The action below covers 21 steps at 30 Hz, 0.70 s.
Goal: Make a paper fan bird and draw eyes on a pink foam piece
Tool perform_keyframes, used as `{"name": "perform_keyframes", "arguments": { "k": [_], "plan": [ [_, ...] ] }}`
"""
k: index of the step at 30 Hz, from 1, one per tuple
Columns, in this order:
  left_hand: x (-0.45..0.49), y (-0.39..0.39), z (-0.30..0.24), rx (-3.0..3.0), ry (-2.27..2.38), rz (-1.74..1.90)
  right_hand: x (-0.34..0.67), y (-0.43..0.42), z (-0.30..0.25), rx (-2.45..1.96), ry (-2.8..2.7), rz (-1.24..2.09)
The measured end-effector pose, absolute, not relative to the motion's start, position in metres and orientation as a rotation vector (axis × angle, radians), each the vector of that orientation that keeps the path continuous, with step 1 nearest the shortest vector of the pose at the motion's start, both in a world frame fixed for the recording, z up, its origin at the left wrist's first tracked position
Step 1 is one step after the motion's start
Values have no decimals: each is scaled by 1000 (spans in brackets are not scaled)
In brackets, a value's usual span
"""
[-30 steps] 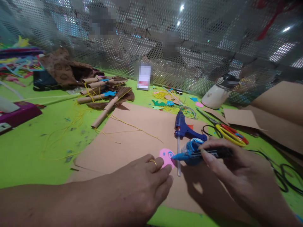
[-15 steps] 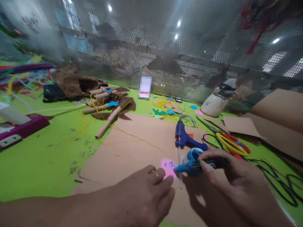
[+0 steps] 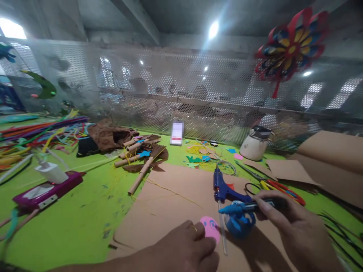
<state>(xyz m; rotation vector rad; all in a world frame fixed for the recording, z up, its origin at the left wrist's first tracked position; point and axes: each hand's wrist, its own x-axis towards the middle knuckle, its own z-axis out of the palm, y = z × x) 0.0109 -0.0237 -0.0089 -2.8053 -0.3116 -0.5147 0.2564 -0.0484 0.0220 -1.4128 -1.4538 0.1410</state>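
Observation:
A small pink paper cutout [image 3: 211,229] with blue eye-like marks lies on a sheet of brown paper [image 3: 172,189]. My left hand [image 3: 193,247], a ring on one finger, holds the cutout down at its left edge with curled fingers. Between thumb and fingers of my right hand [image 3: 292,219] is a marker pen [image 3: 252,206], black-bodied with a blue front. Its tip points left, up and right of the cutout, apart from it. Just below the pen stands a small blue-stained pot [image 3: 241,225]. A blue glue gun [image 3: 224,185] lies behind, its clear glue stick pointing towards me.
Scissors [image 3: 286,190] with red and yellow handles lie at right, near black cable [image 3: 334,230]. Paper rolls [image 3: 141,173] and a purple power strip [image 3: 56,190] are at left. Paper scraps [image 3: 195,159], a phone [image 3: 177,132] and a white-and-black container [image 3: 255,143] stand farther back.
The pen tip has lifted off the pink cutout and moved up and right of it. My left hand stays on the cutout. The view has tilted upward, so the table sits lower.

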Motion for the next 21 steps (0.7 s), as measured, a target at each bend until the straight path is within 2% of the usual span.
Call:
{"name": "perform_keyframes", "arguments": {
  "k": [5,8,17,21],
  "plan": [
    [13,-25,-5,-2879,-325,-508,261,-33,16,-1263,-1287,495],
    [12,-25,-5,-2863,-296,-521,266,-27,20,-1178,-1201,597],
    [8,-39,21,-2722,-184,-266,283,-16,75,-1156,-1274,655],
    [14,-40,17,-2651,-151,-211,293,-7,82,-1098,-1275,687]
  ]
}}
